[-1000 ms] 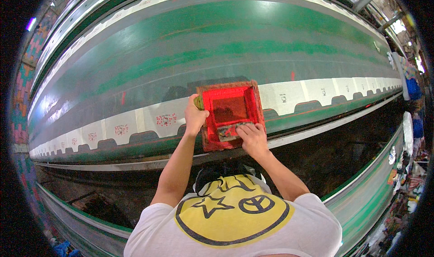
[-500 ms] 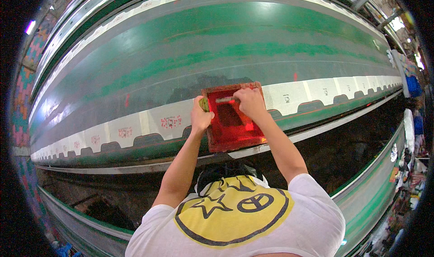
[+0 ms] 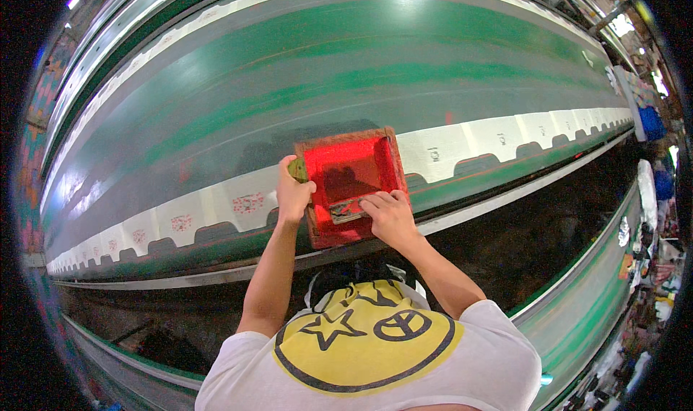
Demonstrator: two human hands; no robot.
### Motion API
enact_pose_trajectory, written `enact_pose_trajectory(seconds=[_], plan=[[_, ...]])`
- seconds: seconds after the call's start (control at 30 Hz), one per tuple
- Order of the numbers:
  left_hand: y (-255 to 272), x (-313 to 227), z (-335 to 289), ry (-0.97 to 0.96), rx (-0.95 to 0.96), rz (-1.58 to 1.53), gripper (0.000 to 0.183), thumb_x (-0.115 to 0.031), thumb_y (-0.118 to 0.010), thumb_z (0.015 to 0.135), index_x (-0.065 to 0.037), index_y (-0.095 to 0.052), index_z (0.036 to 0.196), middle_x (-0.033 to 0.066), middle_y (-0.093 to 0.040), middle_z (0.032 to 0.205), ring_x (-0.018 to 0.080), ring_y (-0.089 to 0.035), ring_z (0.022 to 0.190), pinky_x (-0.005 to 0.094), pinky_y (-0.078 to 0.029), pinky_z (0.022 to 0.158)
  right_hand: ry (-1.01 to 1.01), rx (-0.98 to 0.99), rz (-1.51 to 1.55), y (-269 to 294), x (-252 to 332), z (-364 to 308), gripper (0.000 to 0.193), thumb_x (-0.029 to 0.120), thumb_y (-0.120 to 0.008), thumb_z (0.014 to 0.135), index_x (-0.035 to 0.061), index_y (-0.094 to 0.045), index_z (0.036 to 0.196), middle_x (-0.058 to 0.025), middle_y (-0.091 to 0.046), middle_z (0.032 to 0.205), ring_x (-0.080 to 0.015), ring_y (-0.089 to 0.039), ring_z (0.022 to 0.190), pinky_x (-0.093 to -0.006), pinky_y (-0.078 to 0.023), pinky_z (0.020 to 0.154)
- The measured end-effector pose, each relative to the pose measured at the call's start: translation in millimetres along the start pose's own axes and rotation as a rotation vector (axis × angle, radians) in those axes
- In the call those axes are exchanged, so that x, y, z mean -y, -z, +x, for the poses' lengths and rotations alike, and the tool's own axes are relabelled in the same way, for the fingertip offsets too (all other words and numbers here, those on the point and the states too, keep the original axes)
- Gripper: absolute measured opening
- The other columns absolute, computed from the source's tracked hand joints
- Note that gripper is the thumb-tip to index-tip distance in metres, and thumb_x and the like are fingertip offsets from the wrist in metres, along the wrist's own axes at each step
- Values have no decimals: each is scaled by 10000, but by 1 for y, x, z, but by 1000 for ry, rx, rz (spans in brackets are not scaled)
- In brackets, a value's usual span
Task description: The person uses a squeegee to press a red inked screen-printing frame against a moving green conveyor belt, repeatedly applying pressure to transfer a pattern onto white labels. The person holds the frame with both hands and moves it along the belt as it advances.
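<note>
A wooden printing screen [image 3: 346, 138] smeared with red ink lies on the near edge of the long table, over a row of white fabric pieces [image 3: 469, 145]. My left hand [image 3: 294, 194] is closed on the green grip [image 3: 297, 169] at the screen's left side. Inside the frame, my right hand [image 3: 391, 214] grips a squeegee [image 3: 345, 209] near the side closest to me. Its blade rests on the red mesh, and the fingers cover its right end. Left of the screen, fabric pieces carry red and dark prints [image 3: 247, 203]; those to its right show only small dark ones.
The green and grey printing table [image 3: 346, 71] stretches far to both sides, with another white row along its far edge. A pale rail [image 3: 180, 274] runs along its near side above a dark gap. Behind me stands another green table [image 3: 585, 288]. Blue items [image 3: 651, 124] sit at the right end.
My right hand has drawn the squeegee from the far side of the screen to its near side. My left hand stays on the grip. The whole view has shifted slightly.
</note>
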State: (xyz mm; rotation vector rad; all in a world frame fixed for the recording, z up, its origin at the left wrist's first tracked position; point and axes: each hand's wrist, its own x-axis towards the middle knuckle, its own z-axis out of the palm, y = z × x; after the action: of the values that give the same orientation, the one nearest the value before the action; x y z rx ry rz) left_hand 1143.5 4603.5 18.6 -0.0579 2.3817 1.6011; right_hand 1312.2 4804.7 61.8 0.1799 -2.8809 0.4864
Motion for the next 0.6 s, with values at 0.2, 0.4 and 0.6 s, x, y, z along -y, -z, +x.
enact_pose_trajectory(seconds=[0.2, 0.4, 0.6], plan=[[-74, -55, -18, -53, 4, -59, 752, 45, -716, 663, -104, -512, 1371, 127, -676, 1164, 277, -664, 1047, 374, -524, 925, -18, -44, -38, 42, -65, -25, 354, 30, -660, 722, 96, -708, 1066, -24, -723, 1128, -222, -662, 1070, -430, -468, 902], [-177, -64, -23, -51, 17, -161, 758, 37, -725, 664, -110, -517, 1378, 131, -689, 1132, 268, -669, 1022, 369, -530, 884, -46, -79, -81, 68, -149, -62, 334, 34, -653, 737, 95, -707, 1061, -34, -724, 1126, -227, -665, 1067, -444, -472, 915], [-221, -67, -25, -7, -1, -21, 768, 32, -738, 639, -100, -526, 1366, 114, -695, 1116, 261, -672, 1031, 380, -533, 898, -30, -71, -46, 76, -192, -82, 333, 25, -648, 745, 89, -704, 1067, -47, -725, 1115, -239, -665, 1075, -450, -475, 927]])
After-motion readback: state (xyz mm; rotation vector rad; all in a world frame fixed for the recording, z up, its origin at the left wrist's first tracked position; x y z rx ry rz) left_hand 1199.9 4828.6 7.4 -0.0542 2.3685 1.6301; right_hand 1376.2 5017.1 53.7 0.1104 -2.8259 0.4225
